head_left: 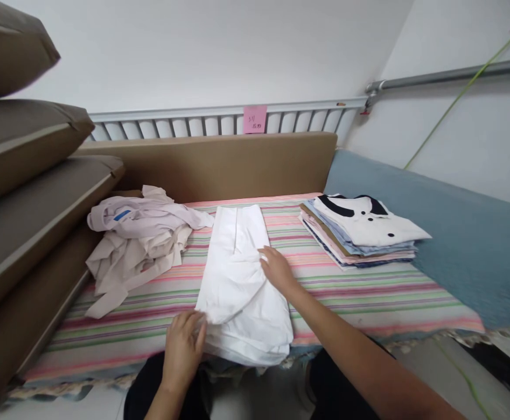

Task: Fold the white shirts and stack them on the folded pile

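A white garment [237, 274] lies folded lengthwise on a striped sheet [369, 291] in front of me. My left hand [184, 345] grips its near left edge, fingers curled around the cloth. My right hand [276, 269] lies on the garment's right edge near the middle, fingers stretched flat and pressing the fabric down.
A crumpled heap of pale beige and pink clothes [139, 233] lies to the left. A stack of folded clothes [362, 230] with a white black-collared shirt on top sits to the right. Brown cushions [23, 192] are piled at far left; a blue blanket [456, 233] covers the right.
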{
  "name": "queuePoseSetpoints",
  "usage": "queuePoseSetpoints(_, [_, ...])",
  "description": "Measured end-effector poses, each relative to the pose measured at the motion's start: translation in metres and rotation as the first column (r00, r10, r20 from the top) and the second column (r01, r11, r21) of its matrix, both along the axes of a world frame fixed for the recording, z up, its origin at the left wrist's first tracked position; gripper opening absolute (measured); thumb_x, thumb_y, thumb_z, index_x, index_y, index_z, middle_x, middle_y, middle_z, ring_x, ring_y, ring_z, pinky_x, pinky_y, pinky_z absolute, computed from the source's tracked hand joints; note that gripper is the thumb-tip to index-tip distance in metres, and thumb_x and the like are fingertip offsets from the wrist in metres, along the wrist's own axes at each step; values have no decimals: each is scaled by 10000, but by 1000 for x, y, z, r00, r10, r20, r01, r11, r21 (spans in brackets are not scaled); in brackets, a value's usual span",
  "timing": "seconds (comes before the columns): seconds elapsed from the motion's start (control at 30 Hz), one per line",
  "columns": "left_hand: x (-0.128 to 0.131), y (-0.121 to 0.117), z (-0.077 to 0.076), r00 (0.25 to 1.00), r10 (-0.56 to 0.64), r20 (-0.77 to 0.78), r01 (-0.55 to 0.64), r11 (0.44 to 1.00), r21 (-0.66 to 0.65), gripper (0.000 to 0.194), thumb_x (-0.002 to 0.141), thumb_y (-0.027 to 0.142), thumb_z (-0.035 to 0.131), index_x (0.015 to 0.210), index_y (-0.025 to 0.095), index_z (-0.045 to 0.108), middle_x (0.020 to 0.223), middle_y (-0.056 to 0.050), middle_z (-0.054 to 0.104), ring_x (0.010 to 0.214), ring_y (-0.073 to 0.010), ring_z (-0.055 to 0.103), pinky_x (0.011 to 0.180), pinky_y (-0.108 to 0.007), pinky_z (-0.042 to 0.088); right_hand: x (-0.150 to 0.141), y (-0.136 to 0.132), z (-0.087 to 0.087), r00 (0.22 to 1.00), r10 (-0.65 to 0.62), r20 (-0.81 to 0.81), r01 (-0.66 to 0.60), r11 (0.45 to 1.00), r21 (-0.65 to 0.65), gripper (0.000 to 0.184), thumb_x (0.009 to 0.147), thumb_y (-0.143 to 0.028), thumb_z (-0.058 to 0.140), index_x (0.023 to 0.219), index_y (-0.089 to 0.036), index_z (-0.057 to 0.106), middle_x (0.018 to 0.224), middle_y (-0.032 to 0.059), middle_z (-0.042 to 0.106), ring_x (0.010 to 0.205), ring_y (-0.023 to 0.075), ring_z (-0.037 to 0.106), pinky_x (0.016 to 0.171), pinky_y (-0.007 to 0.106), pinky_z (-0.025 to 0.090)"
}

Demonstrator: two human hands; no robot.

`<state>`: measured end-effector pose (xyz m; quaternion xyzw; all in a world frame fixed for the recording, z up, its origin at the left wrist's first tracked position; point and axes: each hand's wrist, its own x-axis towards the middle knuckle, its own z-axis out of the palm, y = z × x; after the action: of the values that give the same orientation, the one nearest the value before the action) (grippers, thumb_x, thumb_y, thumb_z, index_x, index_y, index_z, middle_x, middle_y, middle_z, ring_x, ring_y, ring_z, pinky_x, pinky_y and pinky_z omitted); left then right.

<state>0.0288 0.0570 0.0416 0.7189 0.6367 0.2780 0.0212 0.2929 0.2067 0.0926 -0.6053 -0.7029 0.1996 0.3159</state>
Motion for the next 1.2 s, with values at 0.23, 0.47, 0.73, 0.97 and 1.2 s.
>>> queuePoseSetpoints(0.23, [27,2,-31,949,-138,-283,88,979,-184,622,822,498,470,1373,248,326,1454,-122,308,1334,-311,268,1015,-535,318,-27,-6,-51,833,308,459,-274,951,-143,544,888,-520,329,1384,-298,320,1502,45,188,1381,218,110,1098,470,82])
queuePoseSetpoints(0.47, [-4,11,-4,956,-274,-107,223,912,-344,527,874,434,393,1371,276,319,1436,-98,350,1316,-235,324,1026,-456,349,-1,7,-51,845,402,353,-353,915,-198,546,864,-436,435,1366,-230,371,1488,91,221,1359,241,203,1089,445,192])
queuePoseSetpoints(0.73, [-68,25,6,895,-268,-357,201,956,-215,694,757,-19,323,1364,319,321,1445,-17,350,1299,-199,355,989,-363,383,85,-106,-47,704,571,422,-642,766,35,677,719,-44,424,1358,-262,377,1481,37,256,1368,199,173,1111,469,153])
queuePoseSetpoints(0.97, [-49,70,2,729,-403,-553,398,907,-136,628,825,98,396,1379,361,261,1452,-9,332,1323,-207,311,1011,-355,352,93,-117,-73,681,555,477,-644,764,31,856,602,-12,427,1407,-255,273,1497,52,200,1378,217,112,1108,497,146])
queuePoseSetpoints(1.2, [-50,105,-9,624,-521,-582,561,818,-131,634,843,235,474,1391,395,197,1444,8,325,1306,-218,344,1018,-360,364,93,-91,-67,655,628,421,-720,687,96,611,823,-328,480,1399,-333,275,1446,64,326,1336,238,267,1087,479,220])
